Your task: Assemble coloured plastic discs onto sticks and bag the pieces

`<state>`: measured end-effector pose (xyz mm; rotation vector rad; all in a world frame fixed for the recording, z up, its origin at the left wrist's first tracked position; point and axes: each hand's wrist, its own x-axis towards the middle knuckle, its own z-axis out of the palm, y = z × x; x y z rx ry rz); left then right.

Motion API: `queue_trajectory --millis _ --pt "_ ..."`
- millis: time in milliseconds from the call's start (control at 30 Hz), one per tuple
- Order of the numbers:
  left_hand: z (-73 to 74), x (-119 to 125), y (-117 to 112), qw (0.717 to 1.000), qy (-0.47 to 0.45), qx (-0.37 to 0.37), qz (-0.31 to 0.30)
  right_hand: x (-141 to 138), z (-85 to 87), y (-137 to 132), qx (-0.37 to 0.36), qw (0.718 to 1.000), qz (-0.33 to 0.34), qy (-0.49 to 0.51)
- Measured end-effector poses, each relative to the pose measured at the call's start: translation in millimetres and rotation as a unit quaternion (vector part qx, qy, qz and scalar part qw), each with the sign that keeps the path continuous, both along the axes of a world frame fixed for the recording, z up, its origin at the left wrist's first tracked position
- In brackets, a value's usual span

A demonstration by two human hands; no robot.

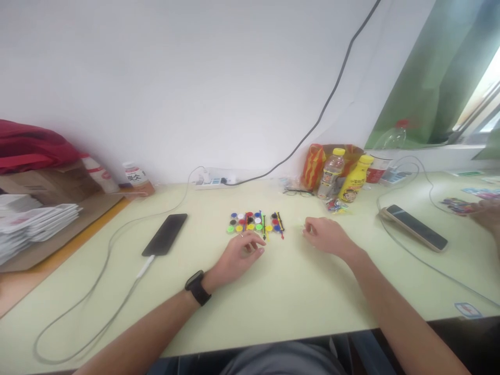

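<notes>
Small coloured discs (239,228) lie in rows on the table, in blue, white, red, black, yellow and green. Thin coloured sticks (263,225) rest across and between them. My left hand (242,253), with a ring and a black watch on its wrist, lies just in front of the discs. Its fingers are loosely bent and apart, with nothing seen in them. To the right of the discs, my right hand (326,234) hovers at or just above the table, fingers curled together. Whatever its fingertips may hold is too small and blurred to tell.
A black phone (165,234) on a cable lies at left. Behind my right hand stand a clear bottle (332,174) and a yellow bottle (355,179), with glasses (298,192) nearby. Another phone (416,226) and another person's hand (486,216) are at right. White trays (39,224) are stacked left.
</notes>
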<state>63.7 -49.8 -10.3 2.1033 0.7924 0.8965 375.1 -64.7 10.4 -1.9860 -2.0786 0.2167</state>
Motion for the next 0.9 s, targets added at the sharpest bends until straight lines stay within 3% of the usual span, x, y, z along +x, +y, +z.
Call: queue_trajectory --millis 233,500,667,733,800,900 --pt "-1.8 0.3 0.4 1.000 0.011 -0.011 -0.010 6.6 -7.2 4.3 -0.045 0.999 0.004 0.018" --pt "-2.6 -0.3 2.3 1.000 0.025 -0.012 -0.007 7.9 -10.3 7.0 -0.049 0.999 -0.012 -0.002" --pt "-1.6 -1.8 2.0 0.999 0.031 -0.006 0.002 0.8 -13.8 6.0 0.025 0.999 -0.029 -0.020" --pt "-1.2 -1.6 1.1 0.999 0.034 -0.001 0.001 -13.6 -17.8 4.8 0.100 0.995 -0.002 0.008" --pt "-1.0 -1.2 0.5 0.999 0.039 0.008 0.001 -33.7 -23.1 2.3 0.166 0.982 0.076 0.055" --pt "-1.4 -1.2 0.6 0.998 0.052 0.022 0.011 -62.4 -31.0 -2.1 0.173 0.963 0.199 0.052"
